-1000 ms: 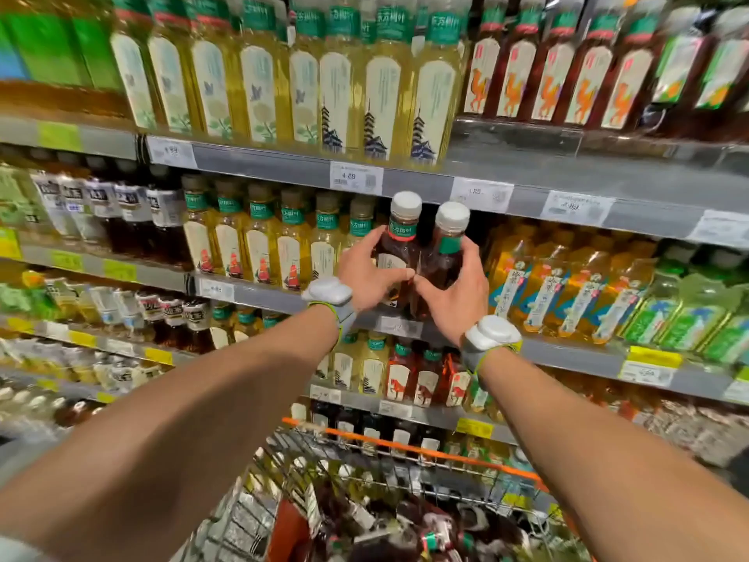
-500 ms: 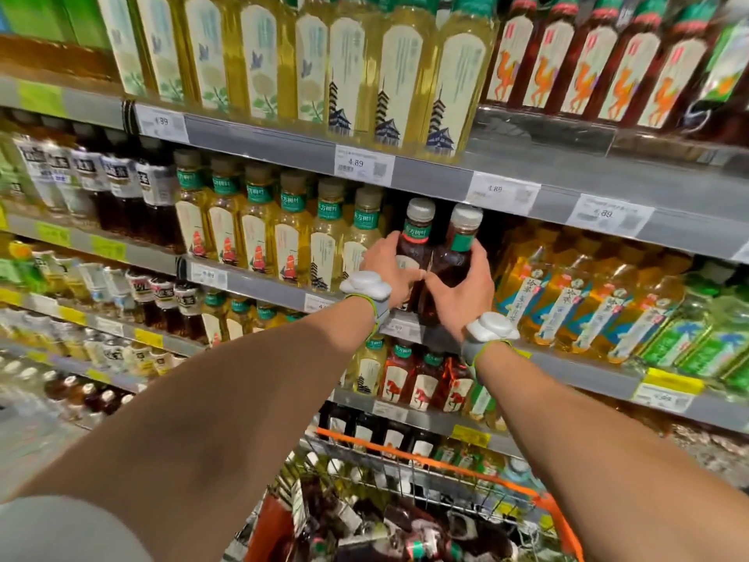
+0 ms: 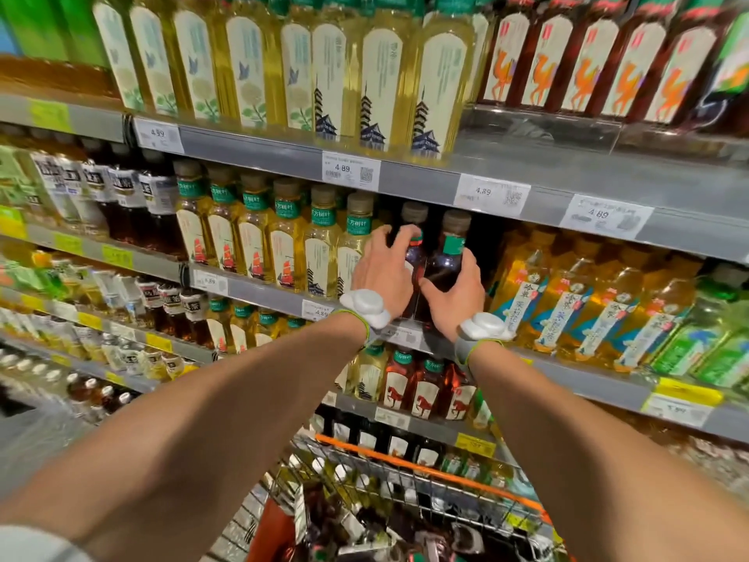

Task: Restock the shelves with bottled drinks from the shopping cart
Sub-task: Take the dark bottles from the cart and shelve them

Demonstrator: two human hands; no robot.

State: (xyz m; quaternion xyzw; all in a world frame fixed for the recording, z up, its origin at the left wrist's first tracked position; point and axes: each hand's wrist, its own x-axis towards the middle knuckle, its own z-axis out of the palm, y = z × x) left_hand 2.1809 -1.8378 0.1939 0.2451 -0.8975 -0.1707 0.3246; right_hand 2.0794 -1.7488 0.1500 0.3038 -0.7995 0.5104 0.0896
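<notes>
Two dark brown tea bottles with pale caps stand side by side in a dark gap on the second shelf (image 3: 567,361). My left hand (image 3: 385,273) grips the left dark bottle (image 3: 415,253) around its shoulder. My right hand (image 3: 456,296) grips the right dark bottle (image 3: 448,261) around its body. Both bottle bases sit at the shelf's front edge, partly hidden by my hands. The shopping cart (image 3: 425,472) with an orange rim is below, holding several more bottles.
Yellow tea bottles (image 3: 283,245) stand just left of the gap and orange-yellow bottles (image 3: 567,302) just right. The upper shelf (image 3: 527,168) with tall yellow bottles hangs closely above. Lower shelves carry more drinks.
Both hands have pushed the two dark bottles forward and down into the shelf gap; the bottles now stand under the upper shelf's edge.
</notes>
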